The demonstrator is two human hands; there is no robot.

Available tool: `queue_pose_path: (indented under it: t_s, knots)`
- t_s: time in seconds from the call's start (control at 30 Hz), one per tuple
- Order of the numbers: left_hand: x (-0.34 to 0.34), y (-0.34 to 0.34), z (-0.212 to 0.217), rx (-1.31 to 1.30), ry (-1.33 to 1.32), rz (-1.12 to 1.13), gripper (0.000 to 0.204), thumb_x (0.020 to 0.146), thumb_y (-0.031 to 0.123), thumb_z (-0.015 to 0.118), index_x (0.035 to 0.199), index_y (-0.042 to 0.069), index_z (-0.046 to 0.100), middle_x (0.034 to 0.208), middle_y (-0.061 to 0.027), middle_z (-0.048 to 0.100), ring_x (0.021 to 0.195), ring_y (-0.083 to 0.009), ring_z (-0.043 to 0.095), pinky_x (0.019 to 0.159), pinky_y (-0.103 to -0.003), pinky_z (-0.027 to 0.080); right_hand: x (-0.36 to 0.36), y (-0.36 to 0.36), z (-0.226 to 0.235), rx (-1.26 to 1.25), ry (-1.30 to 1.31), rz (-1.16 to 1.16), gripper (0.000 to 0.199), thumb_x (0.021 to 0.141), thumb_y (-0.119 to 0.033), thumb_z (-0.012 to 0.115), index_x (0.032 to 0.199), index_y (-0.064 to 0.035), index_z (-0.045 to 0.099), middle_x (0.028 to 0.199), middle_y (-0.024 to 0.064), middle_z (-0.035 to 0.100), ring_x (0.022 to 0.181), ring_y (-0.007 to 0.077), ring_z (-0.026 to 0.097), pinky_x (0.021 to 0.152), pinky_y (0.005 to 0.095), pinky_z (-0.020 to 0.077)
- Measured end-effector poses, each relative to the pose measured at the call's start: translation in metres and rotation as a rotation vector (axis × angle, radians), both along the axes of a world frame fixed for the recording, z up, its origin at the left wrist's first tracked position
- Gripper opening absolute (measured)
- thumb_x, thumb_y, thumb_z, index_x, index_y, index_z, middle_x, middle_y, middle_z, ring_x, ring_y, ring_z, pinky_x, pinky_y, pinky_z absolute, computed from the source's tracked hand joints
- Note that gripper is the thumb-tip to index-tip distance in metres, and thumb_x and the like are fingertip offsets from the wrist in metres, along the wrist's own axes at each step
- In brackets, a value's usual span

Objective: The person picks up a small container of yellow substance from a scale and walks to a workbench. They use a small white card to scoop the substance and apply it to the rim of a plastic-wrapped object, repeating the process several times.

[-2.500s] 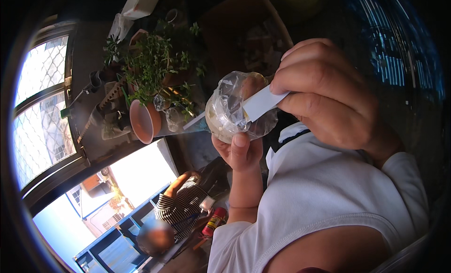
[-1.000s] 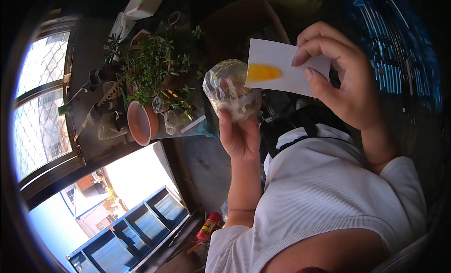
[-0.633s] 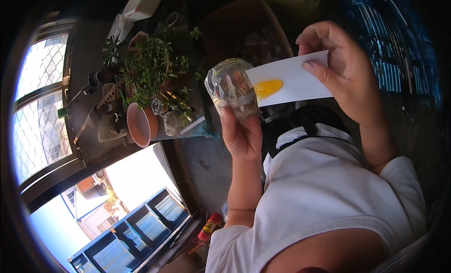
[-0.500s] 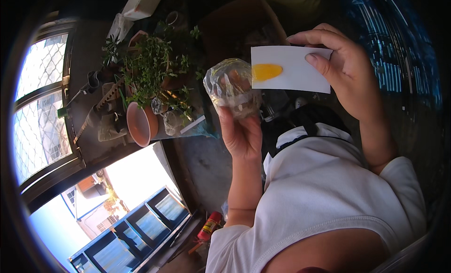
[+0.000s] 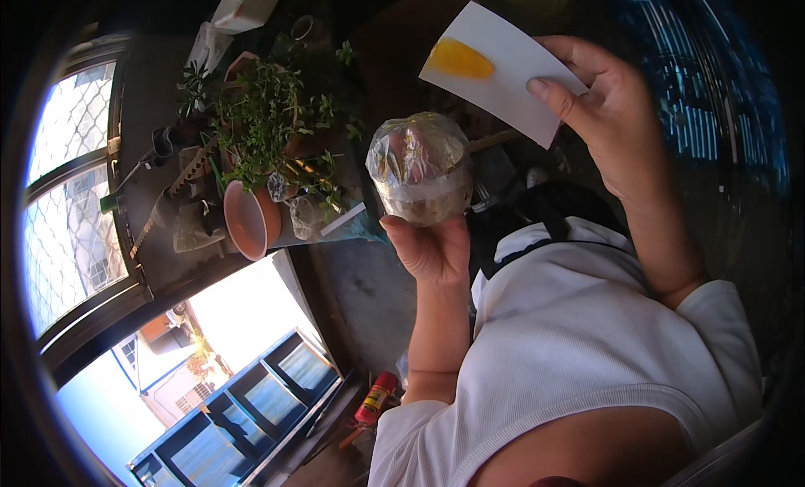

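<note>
A clear container (image 5: 419,170) with a rounded, plastic-covered top and a pale band around its middle rests in my left hand (image 5: 429,244). The thumb and fingers of that hand close around its lower part. What is inside cannot be made out clearly. My right hand (image 5: 599,109) pinches the right end of a white card (image 5: 511,80) between thumb and fingers. A yellow oval patch (image 5: 463,59) marks the card's far left end. The card is tilted, raised above and to the right of the container, and apart from it.
Leafy potted plants (image 5: 268,109) and an orange-pink pot (image 5: 251,221) stand on the left, near a window with mesh (image 5: 71,185). A red bottle (image 5: 376,399) lies low beside my left arm. Blue shiny sheeting (image 5: 713,93) hangs at the far right.
My right hand has lifted the card up and away from the container and tilted it. The container in my left hand has turned more upright and sits slightly lower.
</note>
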State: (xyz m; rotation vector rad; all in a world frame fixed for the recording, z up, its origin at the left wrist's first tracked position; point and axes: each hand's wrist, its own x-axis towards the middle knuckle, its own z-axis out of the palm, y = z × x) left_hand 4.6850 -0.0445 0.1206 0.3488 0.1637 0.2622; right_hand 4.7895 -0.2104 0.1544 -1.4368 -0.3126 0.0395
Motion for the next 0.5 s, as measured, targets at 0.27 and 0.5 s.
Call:
queue_pose_path:
  t_s: [0.27, 0.5]
  knots:
    - [0.0, -0.011, 0.004, 0.206, 0.0, 0.056, 0.075, 0.087, 0.034, 0.059, 0.143, 0.008, 0.017, 0.147, -0.0139, 0.024, 0.136, -0.0306, 0.021, 0.112, -0.049, 0.019, -0.018, 0.012, 0.009, -0.061, 0.005, -0.046, 0.019, 0.087, -0.009, 0.062, 0.102, 0.0018, 0.061, 0.087, 0.0078, 0.065, 0.078, 0.0122, 0.063, 0.068, 0.0229, 0.0521]
    - [-0.001, -0.019, 0.02, 0.425, 0.13, 0.024, 0.091, 0.079, 0.051, 0.063, 0.144, 0.009, 0.015, 0.146, -0.0109, 0.025, 0.134, -0.0271, 0.028, 0.111, -0.041, 0.023, -0.022, 0.024, 0.005, 0.079, -0.086, -0.083, 0.018, 0.087, -0.005, 0.06, 0.102, 0.0028, 0.06, 0.092, 0.0079, 0.063, 0.083, 0.0137, 0.063, 0.067, 0.0237, 0.0542]
